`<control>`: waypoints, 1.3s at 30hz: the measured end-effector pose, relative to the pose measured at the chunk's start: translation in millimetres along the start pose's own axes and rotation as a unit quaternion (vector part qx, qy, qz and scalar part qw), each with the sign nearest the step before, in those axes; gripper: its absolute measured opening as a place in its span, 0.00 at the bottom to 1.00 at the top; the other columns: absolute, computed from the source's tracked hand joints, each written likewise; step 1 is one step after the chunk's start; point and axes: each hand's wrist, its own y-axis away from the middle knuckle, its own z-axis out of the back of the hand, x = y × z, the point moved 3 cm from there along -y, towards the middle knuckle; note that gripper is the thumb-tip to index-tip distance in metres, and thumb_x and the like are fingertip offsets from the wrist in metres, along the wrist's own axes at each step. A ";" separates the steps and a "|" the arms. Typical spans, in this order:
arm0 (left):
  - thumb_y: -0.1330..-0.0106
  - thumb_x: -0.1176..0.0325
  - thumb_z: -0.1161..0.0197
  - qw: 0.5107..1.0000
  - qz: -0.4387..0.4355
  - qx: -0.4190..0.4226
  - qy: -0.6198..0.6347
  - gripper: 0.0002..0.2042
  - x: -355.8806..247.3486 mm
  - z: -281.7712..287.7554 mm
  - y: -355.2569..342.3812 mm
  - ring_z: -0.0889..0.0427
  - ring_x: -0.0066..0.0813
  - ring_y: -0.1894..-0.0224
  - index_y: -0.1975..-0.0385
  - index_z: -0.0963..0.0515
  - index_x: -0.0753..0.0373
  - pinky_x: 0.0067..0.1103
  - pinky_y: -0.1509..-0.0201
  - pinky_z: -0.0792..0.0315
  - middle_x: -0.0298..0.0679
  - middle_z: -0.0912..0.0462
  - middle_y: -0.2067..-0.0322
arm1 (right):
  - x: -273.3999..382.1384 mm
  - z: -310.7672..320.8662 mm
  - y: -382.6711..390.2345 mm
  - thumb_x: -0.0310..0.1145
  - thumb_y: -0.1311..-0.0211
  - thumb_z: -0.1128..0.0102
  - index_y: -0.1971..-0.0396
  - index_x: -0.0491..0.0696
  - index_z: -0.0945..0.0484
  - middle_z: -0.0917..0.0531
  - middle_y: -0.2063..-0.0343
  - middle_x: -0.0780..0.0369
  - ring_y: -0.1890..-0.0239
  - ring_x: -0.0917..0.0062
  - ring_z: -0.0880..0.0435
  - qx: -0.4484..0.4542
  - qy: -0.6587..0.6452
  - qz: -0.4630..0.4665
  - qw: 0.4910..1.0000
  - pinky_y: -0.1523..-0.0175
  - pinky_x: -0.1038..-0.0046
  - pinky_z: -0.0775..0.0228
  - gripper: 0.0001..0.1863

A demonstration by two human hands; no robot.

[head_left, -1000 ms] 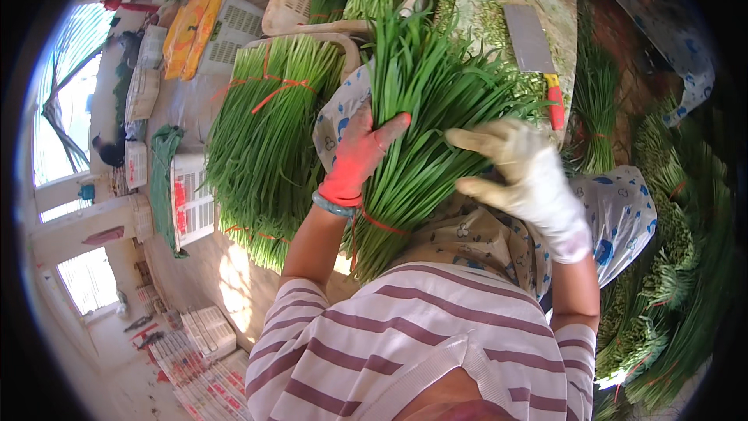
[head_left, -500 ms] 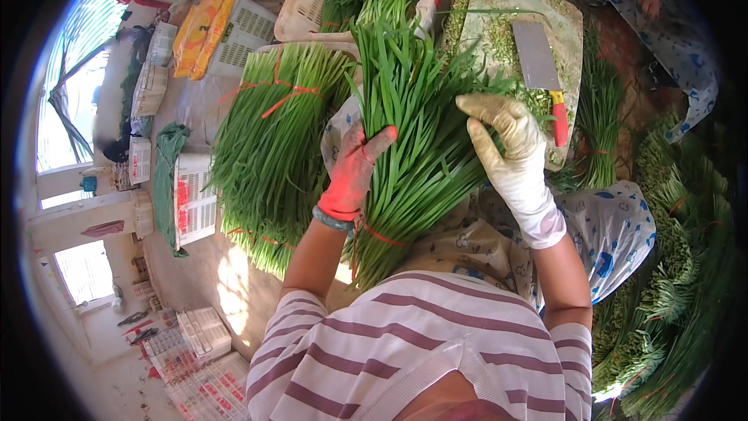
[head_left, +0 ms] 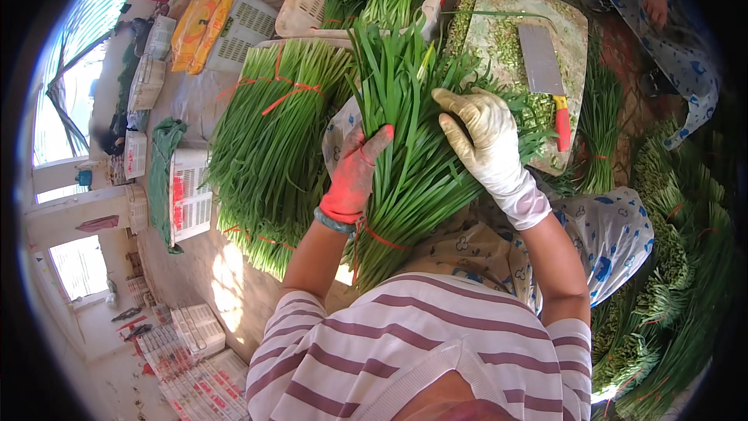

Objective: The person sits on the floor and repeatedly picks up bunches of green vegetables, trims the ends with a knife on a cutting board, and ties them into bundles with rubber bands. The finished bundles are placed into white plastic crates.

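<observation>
A bunch of garlic chives [head_left: 413, 164] lies across my lap, its leaves fanned toward the far side and an orange-red tie round its near end. My left hand [head_left: 351, 179], in a red glove, grips the bunch along its left side, thumb over the leaves. Above the right-hand leaves hovers my right hand [head_left: 487, 129] in a whitish, stained glove. Its thumb and fingers are curved but apart, with nothing seen between them. One pale yellowish leaf [head_left: 425, 62] stands out near the leaf tips.
A thick tied chive bundle [head_left: 273, 132] stands at left. Beyond are a crate [head_left: 312, 4] of chives and a cutting board [head_left: 573, 39] with a cleaver [head_left: 539, 58] and trimmings. More bundles [head_left: 662, 288] are piled at right. Another person's hand [head_left: 655, 6] shows at top right.
My right hand has moved left and slightly up, over the leaves, its fingers still apart. My left hand keeps its hold on the garlic chives. The pale leaf has come into sight.
</observation>
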 end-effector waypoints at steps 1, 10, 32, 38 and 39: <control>0.28 0.67 0.39 1.000 0.007 0.002 0.016 0.19 2.2 0.5 -0.1 0.24 0.23 0.43 0.38 0.26 0.63 0.23 0.34 0.36 0.33 0.20 0.44 | 6.2 2.3 -5.1 0.36 0.41 0.33 0.50 0.54 0.19 0.19 0.55 0.66 0.46 0.69 0.23 -0.020 0.019 0.020 0.999 0.32 0.61 0.37 0.18; 0.27 0.70 0.40 0.999 0.003 -0.030 0.031 0.19 2.1 1.3 0.7 0.23 0.22 0.45 0.39 0.26 0.64 0.22 0.36 0.34 0.32 0.19 0.46 | 11.3 -17.5 13.6 0.39 0.43 0.38 0.62 0.52 0.18 0.19 0.59 0.66 0.44 0.69 0.23 0.108 0.034 0.083 0.990 0.32 0.59 0.40 0.11; 0.27 0.69 0.40 1.000 -0.004 0.000 -0.015 0.19 1.8 -1.4 -2.1 0.23 0.22 0.48 0.38 0.28 0.66 0.22 0.39 0.31 0.34 0.19 0.46 | -9.3 -23.6 -25.5 0.49 0.28 0.41 0.61 0.45 0.21 0.16 0.79 0.64 0.84 0.86 0.21 0.034 -0.493 -0.442 0.749 0.79 0.86 0.35 0.19; 0.27 0.68 0.40 0.996 -0.047 -0.019 -0.074 0.19 2.8 1.1 -4.1 0.23 0.23 0.47 0.40 0.26 0.66 0.23 0.38 0.33 0.35 0.19 0.47 | -20.2 -6.7 -26.6 0.27 0.35 0.34 0.67 0.44 0.21 0.16 0.73 0.64 0.75 0.84 0.19 -0.040 -0.465 -0.424 0.776 0.70 0.84 0.28 0.04; 0.27 0.68 0.40 0.996 -0.042 -0.013 -0.075 0.18 2.1 1.5 -5.5 0.23 0.24 0.47 0.40 0.26 0.66 0.23 0.38 0.33 0.36 0.19 0.48 | -21.1 -3.0 -19.6 0.27 0.35 0.35 0.66 0.44 0.21 0.15 0.72 0.63 0.74 0.84 0.19 -0.051 -0.468 -0.416 0.778 0.67 0.83 0.28 0.04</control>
